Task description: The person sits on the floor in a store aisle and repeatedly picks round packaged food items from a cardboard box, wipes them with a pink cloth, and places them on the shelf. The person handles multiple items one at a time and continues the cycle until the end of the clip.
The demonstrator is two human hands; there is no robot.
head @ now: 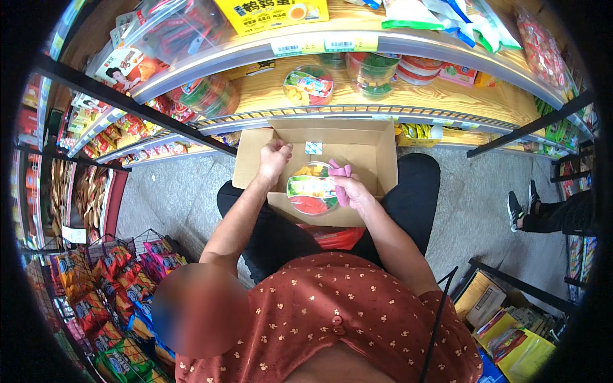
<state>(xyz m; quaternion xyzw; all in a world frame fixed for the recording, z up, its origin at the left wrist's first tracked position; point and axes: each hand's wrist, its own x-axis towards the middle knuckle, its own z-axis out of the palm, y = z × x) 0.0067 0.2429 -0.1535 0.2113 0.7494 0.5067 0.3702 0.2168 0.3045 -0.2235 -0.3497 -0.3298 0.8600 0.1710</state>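
Observation:
An open cardboard box (330, 218) stands in front of my knees, its flaps folded out. Over its near side, my right hand (352, 187) holds a round clear plastic tub (312, 203) of red, yellow and green sweets, together with a pink cloth (341, 168). The tub has a printed label across its lid. My left hand (276, 158) is curled above the box's left flap, left of the tub and apart from it; whether something small is between its fingers cannot be told. A small blue and white packet (313, 148) lies inside the box.
Beyond the box, a wooden shelf (258, 98) with a low wire rail carries similar tubs (308, 86). Black posts slant down on both sides. A wire rack of snack bags (117, 287) is at lower left. Another person's shoes (515, 210) show on the floor at right.

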